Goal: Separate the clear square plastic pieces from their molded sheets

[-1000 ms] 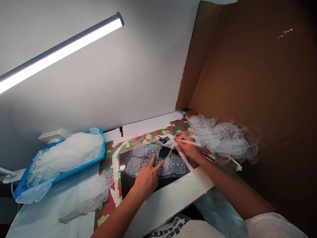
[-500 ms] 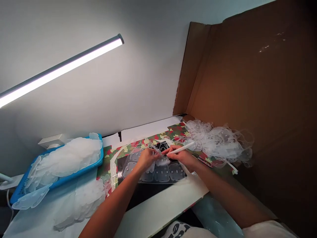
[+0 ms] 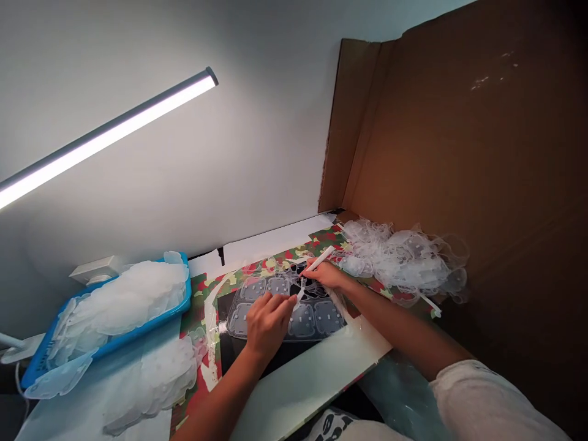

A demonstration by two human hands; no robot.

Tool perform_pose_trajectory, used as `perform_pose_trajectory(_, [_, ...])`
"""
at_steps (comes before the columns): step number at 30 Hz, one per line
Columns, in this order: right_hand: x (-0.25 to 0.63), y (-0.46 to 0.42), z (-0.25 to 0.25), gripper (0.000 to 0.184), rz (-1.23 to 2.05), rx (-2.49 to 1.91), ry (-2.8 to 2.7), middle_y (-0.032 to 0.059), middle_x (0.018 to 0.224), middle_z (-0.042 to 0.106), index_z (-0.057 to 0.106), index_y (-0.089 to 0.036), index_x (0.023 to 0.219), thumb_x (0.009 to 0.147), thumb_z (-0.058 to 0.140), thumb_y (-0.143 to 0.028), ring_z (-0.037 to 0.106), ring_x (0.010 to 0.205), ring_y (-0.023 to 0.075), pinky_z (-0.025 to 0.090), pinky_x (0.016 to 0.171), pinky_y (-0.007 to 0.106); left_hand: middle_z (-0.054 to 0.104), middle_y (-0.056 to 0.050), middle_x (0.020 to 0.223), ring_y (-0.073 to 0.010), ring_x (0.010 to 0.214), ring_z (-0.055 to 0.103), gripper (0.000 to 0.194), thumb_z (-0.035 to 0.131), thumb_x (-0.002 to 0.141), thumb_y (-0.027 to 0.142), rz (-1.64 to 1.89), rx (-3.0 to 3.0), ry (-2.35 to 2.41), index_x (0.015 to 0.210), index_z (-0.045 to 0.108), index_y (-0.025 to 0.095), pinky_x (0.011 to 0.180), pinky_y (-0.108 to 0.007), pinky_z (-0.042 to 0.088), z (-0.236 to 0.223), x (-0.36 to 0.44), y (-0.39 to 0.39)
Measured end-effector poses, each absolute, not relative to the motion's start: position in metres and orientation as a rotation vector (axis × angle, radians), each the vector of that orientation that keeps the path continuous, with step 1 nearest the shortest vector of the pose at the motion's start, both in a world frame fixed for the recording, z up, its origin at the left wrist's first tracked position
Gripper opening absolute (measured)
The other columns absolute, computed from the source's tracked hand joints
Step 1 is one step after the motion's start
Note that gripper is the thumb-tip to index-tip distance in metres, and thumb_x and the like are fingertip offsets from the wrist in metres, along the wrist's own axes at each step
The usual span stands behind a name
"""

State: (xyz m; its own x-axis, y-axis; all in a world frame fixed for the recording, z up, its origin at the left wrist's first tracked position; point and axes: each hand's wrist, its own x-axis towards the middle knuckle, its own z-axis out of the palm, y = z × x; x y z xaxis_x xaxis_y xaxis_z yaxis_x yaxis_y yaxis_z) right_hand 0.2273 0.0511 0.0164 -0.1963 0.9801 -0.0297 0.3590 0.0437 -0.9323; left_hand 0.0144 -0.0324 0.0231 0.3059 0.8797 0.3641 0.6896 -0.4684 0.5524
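Note:
My right hand [image 3: 325,274] is closed around a slim white pen-like tool [image 3: 320,258], tilted up to the right. My left hand [image 3: 270,321] is closed in a pinch, with a small translucent plastic piece [image 3: 301,293] at its fingertips, just below the tool's lower end. Beneath both hands lies a clear plastic sheet [image 3: 239,317] with rounded panels bearing small raised marks. It rests on a black board [image 3: 226,351]. Thin clear strips lie by my right hand; the tool's tip is too small to make out.
A blue basket [image 3: 120,334] at left is heaped with translucent pieces, with another stack [image 3: 151,383] before it. Tangled clear plastic scraps [image 3: 408,260] lie at right against a brown cardboard panel [image 3: 441,141]. A pale board [image 3: 316,386] runs along the near side, and a tube light [image 3: 110,135] hangs above.
My left hand has drawn back toward me and left, showing more of the sheet's panels. My right hand has shifted slightly away from me, and its tool now stands steeper.

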Motion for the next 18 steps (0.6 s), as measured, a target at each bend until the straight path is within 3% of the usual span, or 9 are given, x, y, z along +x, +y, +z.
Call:
perform_pose_trajectory(3, [0.235, 0.05, 0.016, 0.02, 1.137, -1.364, -1.649, 0.0006, 0.072, 0.066, 0.051, -0.019, 0.059, 0.069, 0.066, -0.028, 0.053, 0.069, 0.0157, 0.037, 0.063, 0.027, 0.072, -0.004, 0.085, -0.0169, 0.076, 0.059, 0.023, 0.058, 0.089, 0.039, 1.172, 1.957, 1.397, 0.084, 0.072, 0.022, 0.075, -0.027, 0.044, 0.026, -0.001, -0.053])
perform_pose_trajectory(6, [0.238, 0.032, 0.025, 0.019, 1.115, -1.256, -1.545, 0.0022, 0.082, 0.067, 0.054, -0.02, 0.064, 0.074, 0.065, -0.032, 0.056, 0.077, 0.0175, 0.041, 0.073, 0.03, 0.067, -0.001, 0.075, -0.0129, 0.062, 0.056, 0.027, 0.068, 0.08, 0.045, 1.232, 1.389, 1.37, 0.082, 0.069, 0.018, 0.055, -0.022, 0.042, 0.031, -0.013, -0.064])
perform_pose_trajectory(10, [0.225, -0.011, 0.045, 0.021, 1.519, -0.922, -1.418, 0.006, 0.106, 0.069, 0.052, -0.019, 0.07, 0.08, 0.066, -0.033, 0.061, 0.097, 0.0203, 0.045, 0.082, 0.032, 0.066, 0.001, 0.07, -0.0091, 0.055, 0.056, 0.031, 0.078, 0.071, 0.043, 1.211, 0.894, 1.183, 0.08, 0.066, 0.016, 0.049, -0.018, 0.042, 0.038, -0.017, -0.067])
perform_pose_trajectory(15, [0.202, -0.045, 0.059, 0.025, 1.741, -0.806, -1.314, 0.0086, 0.106, 0.07, 0.054, -0.018, 0.072, 0.08, 0.072, -0.034, 0.065, 0.082, 0.016, 0.052, 0.076, 0.031, 0.063, 0.003, 0.06, -0.0084, 0.048, 0.057, 0.036, 0.084, 0.064, 0.038, 1.16, 0.606, 1.073, 0.082, 0.061, 0.016, 0.046, -0.016, 0.043, 0.043, -0.011, -0.067])
perform_pose_trajectory(18, [0.197, -0.047, 0.061, 0.026, 1.791, -0.796, -1.22, 0.0078, 0.101, 0.071, 0.054, -0.018, 0.073, 0.08, 0.073, -0.035, 0.068, 0.083, 0.017, 0.054, 0.073, 0.03, 0.062, 0.003, 0.059, -0.0075, 0.045, 0.056, 0.038, 0.085, 0.061, 0.036, 1.148, 0.546, 1.039, 0.08, 0.06, 0.015, 0.043, -0.015, 0.042, 0.042, -0.01, -0.066])
